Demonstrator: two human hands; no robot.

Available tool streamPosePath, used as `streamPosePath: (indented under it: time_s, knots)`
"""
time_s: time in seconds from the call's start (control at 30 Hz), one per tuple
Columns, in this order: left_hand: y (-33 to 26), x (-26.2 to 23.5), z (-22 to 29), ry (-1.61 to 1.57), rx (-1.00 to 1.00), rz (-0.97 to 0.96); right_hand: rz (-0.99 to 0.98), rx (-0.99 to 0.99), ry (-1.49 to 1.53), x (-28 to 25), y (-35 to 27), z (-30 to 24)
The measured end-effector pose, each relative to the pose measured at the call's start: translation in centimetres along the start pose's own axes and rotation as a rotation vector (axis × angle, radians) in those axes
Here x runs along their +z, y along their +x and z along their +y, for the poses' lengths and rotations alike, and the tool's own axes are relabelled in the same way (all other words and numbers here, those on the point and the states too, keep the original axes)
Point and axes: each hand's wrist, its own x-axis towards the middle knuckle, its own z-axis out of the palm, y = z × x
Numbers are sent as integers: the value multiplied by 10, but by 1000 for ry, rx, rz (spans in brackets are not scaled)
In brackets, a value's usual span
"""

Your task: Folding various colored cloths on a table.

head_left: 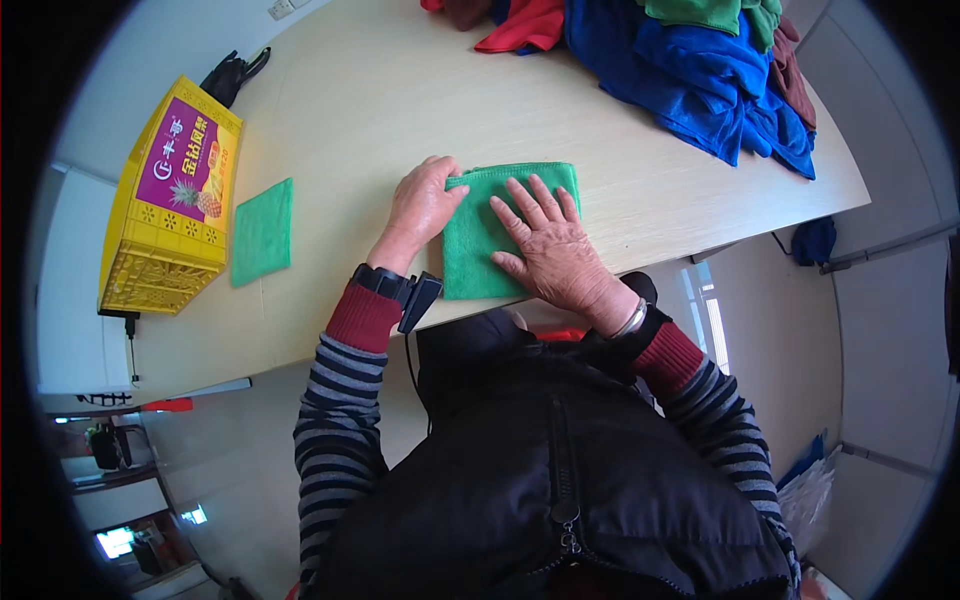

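A green cloth point(475, 245), folded into a rough square, lies at the front edge of the table. My right hand point(548, 243) rests flat on its right half with the fingers spread. At the cloth's upper left corner, my left hand point(428, 200) has its thumb and fingers closed on the edge. The fingertips of that hand are partly hidden from above. Farther left, a second folded green cloth point(262, 232) lies flat on the table, beside a yellow box.
The yellow box point(170, 200) with a purple panel stands at the table's left. A pile of blue cloths point(690, 75), with red, green and brown ones, covers the far right. A black object with a strap point(232, 78) lies behind the box. The pale table point(370, 110) curves at its right end.
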Motion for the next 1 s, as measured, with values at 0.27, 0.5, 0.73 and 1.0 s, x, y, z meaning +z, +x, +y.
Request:
streamPosePath:
  time_s: [0.27,0.5,0.73,1.0]
  knots:
    - [15,13,-11,-181,-73,-79,-44,31,-9,-2,-2,-1]
    - [23,19,-18,-147,300,56,57,38,57,-4,1,4]
    - [23,17,-15,-222,73,-72,214,126,216,-18,51,47]
    - [17,12,-13,-277,45,-72,108,3,252,8,77,63]
